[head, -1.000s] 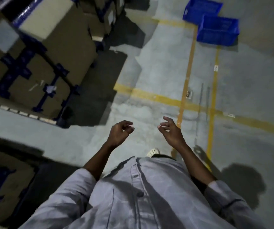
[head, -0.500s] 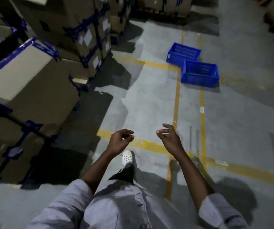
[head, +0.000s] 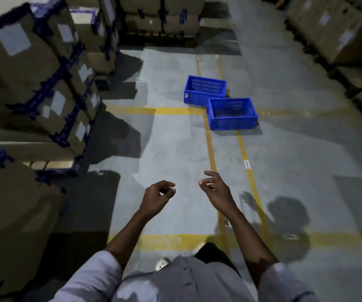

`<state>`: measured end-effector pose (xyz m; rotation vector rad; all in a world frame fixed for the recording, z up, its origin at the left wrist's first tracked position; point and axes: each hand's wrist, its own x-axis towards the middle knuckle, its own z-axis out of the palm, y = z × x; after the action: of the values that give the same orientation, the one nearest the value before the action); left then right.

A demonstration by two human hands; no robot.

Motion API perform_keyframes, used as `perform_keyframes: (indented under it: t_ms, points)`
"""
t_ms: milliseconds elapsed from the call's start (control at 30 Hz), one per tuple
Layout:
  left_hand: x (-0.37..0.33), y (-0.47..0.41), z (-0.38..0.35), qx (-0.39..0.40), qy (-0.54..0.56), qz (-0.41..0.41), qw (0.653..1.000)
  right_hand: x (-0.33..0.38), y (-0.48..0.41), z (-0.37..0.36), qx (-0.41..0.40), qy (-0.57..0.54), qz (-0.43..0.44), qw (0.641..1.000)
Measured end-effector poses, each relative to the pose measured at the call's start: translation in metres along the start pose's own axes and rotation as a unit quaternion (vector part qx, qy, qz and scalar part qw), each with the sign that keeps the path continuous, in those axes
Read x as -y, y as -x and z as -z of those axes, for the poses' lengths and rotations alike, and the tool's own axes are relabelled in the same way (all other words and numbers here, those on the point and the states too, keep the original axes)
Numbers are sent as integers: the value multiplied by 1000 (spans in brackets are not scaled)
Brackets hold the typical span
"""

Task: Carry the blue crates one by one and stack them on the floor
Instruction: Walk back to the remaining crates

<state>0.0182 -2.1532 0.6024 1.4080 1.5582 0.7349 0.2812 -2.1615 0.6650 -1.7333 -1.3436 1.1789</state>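
Left grip, right grip seemingly empty; crates ahead.

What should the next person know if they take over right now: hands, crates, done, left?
Left hand: loosely curled, empty.
Right hand: loosely curled, empty.
Nearer blue crate and farther blue crate sit ahead on the floor, corner to corner over the yellow line. Both are upright, and the nearer one looks empty.
Done: no stack in view and neither crate is lifted.
Left: walk up, carry one crate, stack it, then the other. Cardboard boxes line the left side.
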Motion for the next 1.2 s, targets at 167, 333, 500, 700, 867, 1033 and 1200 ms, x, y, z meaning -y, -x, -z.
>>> perform_keyframes:
  t_ms: [167, 333, 500, 700, 867, 1033, 1200]
  points:
    - [-6, -100, -15, 15, 6, 23, 1000, -9, -96, 14, 12, -9, -33, 999]
    - [-22, -211, -45, 35, -9, 38, 999, -23, -209, 39, 19, -6, -47, 999]
    - [-77, -323, -76, 34, 8, 24, 999, -9, -306, 85, 24, 3, -50, 998]
    - [-104, -426, -99, 49, 39, 63, 996, -12, -400, 120, 3, -38, -97, 995]
    - [-108, -538, -124, 79, 39, 94, 992, -19, -502, 147, -7, -46, -115, 992]
    - [-161, -688, -129, 118, 72, 127, 982, 3, -622, 175, -45, -53, -145, 987]
    - [-222, -813, -122, 122, 45, 98, 987, 34, -698, 211, -78, -87, -158, 981]
